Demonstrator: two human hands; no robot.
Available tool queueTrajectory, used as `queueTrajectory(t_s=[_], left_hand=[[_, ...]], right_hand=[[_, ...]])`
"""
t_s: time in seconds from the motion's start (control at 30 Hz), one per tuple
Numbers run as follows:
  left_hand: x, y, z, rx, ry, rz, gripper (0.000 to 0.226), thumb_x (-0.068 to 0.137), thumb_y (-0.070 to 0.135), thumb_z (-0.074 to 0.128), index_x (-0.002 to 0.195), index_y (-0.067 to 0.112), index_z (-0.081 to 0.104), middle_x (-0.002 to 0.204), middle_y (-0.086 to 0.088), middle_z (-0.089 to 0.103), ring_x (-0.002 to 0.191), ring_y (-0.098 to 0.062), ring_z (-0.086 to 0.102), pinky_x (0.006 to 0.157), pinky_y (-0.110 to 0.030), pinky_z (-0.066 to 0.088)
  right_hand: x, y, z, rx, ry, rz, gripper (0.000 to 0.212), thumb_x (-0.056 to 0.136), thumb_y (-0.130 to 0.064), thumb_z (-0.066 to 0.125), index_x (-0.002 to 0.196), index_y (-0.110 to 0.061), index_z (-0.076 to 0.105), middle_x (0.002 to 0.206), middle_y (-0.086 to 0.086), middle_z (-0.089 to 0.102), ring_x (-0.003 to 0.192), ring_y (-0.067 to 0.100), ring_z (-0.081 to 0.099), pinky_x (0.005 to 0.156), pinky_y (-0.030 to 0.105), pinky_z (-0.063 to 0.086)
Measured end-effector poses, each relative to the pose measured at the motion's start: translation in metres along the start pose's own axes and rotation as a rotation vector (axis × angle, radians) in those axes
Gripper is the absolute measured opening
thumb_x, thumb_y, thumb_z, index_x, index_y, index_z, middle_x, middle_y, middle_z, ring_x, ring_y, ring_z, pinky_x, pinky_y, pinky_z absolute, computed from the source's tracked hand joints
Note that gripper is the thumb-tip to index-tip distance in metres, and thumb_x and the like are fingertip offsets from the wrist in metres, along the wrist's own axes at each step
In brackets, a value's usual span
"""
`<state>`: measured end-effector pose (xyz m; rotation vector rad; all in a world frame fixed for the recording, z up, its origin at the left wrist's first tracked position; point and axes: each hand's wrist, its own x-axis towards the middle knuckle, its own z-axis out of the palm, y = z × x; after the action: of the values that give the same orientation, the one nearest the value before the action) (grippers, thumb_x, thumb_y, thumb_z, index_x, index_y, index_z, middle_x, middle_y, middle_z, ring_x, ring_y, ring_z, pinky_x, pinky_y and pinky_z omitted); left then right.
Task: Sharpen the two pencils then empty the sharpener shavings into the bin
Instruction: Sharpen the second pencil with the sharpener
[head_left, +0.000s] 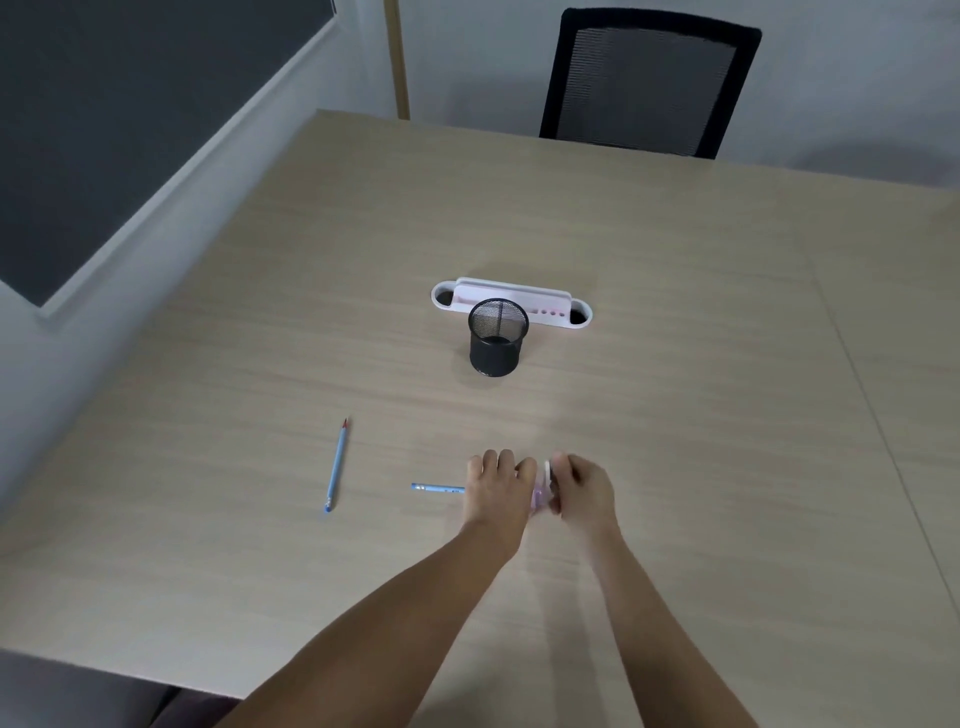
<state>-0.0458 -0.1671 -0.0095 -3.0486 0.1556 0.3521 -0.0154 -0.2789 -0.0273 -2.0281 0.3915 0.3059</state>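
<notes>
So the left hand is closed around a blue pencil, whose eraser end pokes out to the left, while the right hand is wrapped around a small pinkish sharpener with a white cap, the two hands meeting low over the bench. Looks like the second pencil is getting done, since the other blue pencil lies well off to the left with what looks like a pointed red tip already. Pencils like these are light and stiff, but the lead snaps easily, so I'd grip close to the sharpener and twist gently. The sharpener looks like thin, slick plastic, so hold it by the body, not the cap, or shavings probably go everywhere. The black mesh bin stands upright further back, just in front of a white desk organiser, and mesh could leak fine dust.
</notes>
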Motion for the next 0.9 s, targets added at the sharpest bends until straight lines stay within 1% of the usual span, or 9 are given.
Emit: queueTrajectory(t_s=[0.13,0.27,0.37,0.47,0.57,0.63,0.73,0.8,0.9], left_hand=[[-0.001,0.001,0.000,-0.010,-0.011,-0.010,0.048,0.072,0.013,0.069,0.112,0.017,0.043,0.109,-0.006,0.051,0.100,-0.026,0.047,0.086,-0.033,0.036],[0.000,0.002,0.002,0.003,-0.022,-0.020,0.048,0.070,0.009,0.068,0.111,0.016,0.043,0.109,-0.005,0.051,0.101,-0.026,0.048,0.087,-0.033,0.036],[0.000,0.001,0.002,0.011,-0.001,0.002,0.051,0.067,0.007,0.069,0.110,0.015,0.042,0.109,-0.006,0.050,0.100,-0.027,0.047,0.085,-0.033,0.036],[0.000,0.000,0.003,0.001,0.008,0.018,0.043,0.076,0.012,0.065,0.112,0.014,0.041,0.111,-0.008,0.050,0.102,-0.028,0.046,0.087,-0.034,0.035],[0.000,0.000,0.004,-0.001,0.033,0.013,0.042,0.079,0.018,0.065,0.112,0.014,0.040,0.112,-0.008,0.049,0.103,-0.028,0.045,0.087,-0.035,0.035],[-0.001,0.000,0.003,-0.001,0.006,0.016,0.045,0.078,0.018,0.067,0.113,0.014,0.039,0.112,-0.008,0.048,0.103,-0.028,0.045,0.087,-0.035,0.035],[-0.002,0.000,0.002,-0.009,-0.005,0.008,0.052,0.072,0.016,0.072,0.113,0.017,0.041,0.112,-0.007,0.049,0.102,-0.027,0.045,0.087,-0.035,0.035],[-0.002,0.000,0.001,0.003,-0.009,0.009,0.054,0.069,0.013,0.072,0.114,0.016,0.041,0.111,-0.006,0.049,0.102,-0.027,0.046,0.088,-0.035,0.035],[-0.003,0.001,0.002,0.006,-0.032,-0.006,0.053,0.068,0.009,0.071,0.111,0.015,0.041,0.109,-0.006,0.048,0.100,-0.027,0.046,0.086,-0.034,0.035]], right_hand=[[0.015,0.017,0.014,-0.116,-0.025,0.103,0.019,0.087,-0.024,0.055,0.067,-0.022,0.056,0.068,0.002,0.063,0.065,0.024,0.057,0.058,0.026,0.038],[-0.030,0.044,0.020,-0.180,0.031,0.052,0.029,0.087,-0.012,0.048,0.059,-0.014,0.050,0.053,0.001,0.049,0.057,0.024,0.045,0.049,0.030,0.029],[-0.060,0.046,0.008,-0.135,-0.008,0.015,0.033,0.091,-0.016,0.046,0.058,-0.014,0.047,0.052,-0.001,0.048,0.053,0.022,0.045,0.053,0.032,0.033],[-0.055,0.024,-0.008,-0.096,-0.075,-0.038,0.038,0.093,-0.024,0.050,0.057,-0.015,0.042,0.045,-0.001,0.047,0.049,0.020,0.049,0.055,0.031,0.035],[-0.024,0.005,-0.008,-0.110,-0.015,-0.095,0.040,0.092,-0.029,0.048,0.060,-0.005,0.047,0.055,0.011,0.052,0.052,0.019,0.041,0.053,0.031,0.032],[0.000,0.000,0.002,-0.087,0.047,-0.059,0.040,0.092,-0.029,0.051,0.058,-0.010,0.045,0.054,0.006,0.046,0.054,0.020,0.039,0.052,0.029,0.030],[0.020,0.009,0.015,-0.051,0.067,0.107,0.024,0.088,-0.029,0.059,0.067,-0.018,0.054,0.064,0.000,0.057,0.061,0.021,0.052,0.052,0.026,0.034],[0.012,0.021,0.019,-0.098,0.060,0.134,0.030,0.088,-0.026,0.056,0.059,-0.019,0.051,0.057,-0.002,0.054,0.062,0.024,0.052,0.049,0.026,0.033],[-0.030,0.038,0.026,-0.158,0.097,0.054,0.037,0.087,-0.025,0.044,0.051,-0.020,0.036,0.047,-0.003,0.040,0.054,0.023,0.042,0.046,0.029,0.025]])
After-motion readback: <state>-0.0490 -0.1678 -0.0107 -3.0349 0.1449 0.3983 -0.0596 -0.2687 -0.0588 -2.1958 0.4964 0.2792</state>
